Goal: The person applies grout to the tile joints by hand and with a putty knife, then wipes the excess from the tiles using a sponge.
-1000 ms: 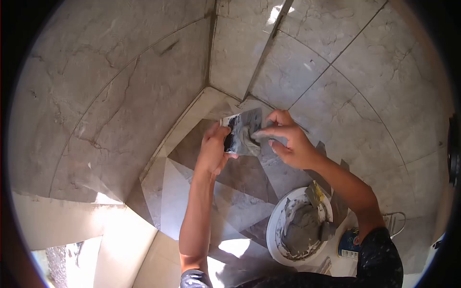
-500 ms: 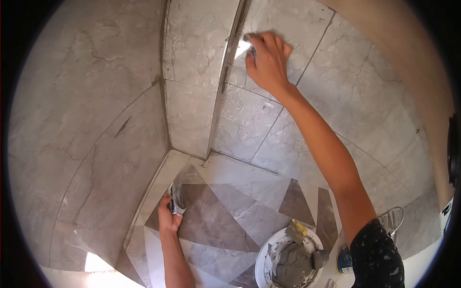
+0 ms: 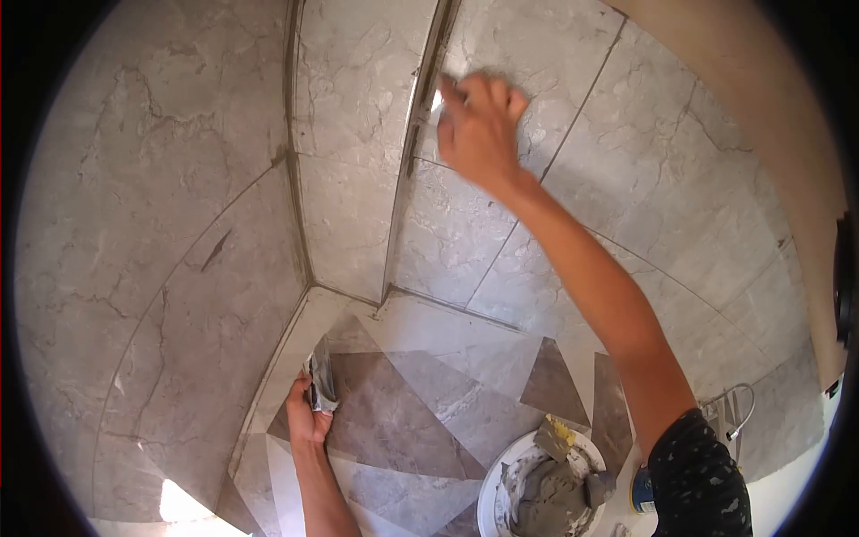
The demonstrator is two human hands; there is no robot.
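Observation:
Near the top centre, my right hand (image 3: 483, 130) is closed around a small flat metal blade (image 3: 437, 99), pressed near the dark vertical joint (image 3: 413, 134) between the wall tiles. Its fingers are bent and partly blurred by motion. At lower left, my left hand (image 3: 307, 413) grips a metal putty knife (image 3: 320, 380) smeared with grey paste, held above the patterned floor.
A white bucket (image 3: 489, 501) of grey paste (image 3: 548, 506) stands at the bottom centre, with a yellow-edged scraper (image 3: 553, 438) at its rim. A dark blue can (image 3: 642, 490) is beside it. Marbled tile walls (image 3: 197, 224) surround the corner.
My right hand has moved slightly left and down along the joint. My left hand, with the putty knife, has shifted a little to the left. The view has shifted slightly.

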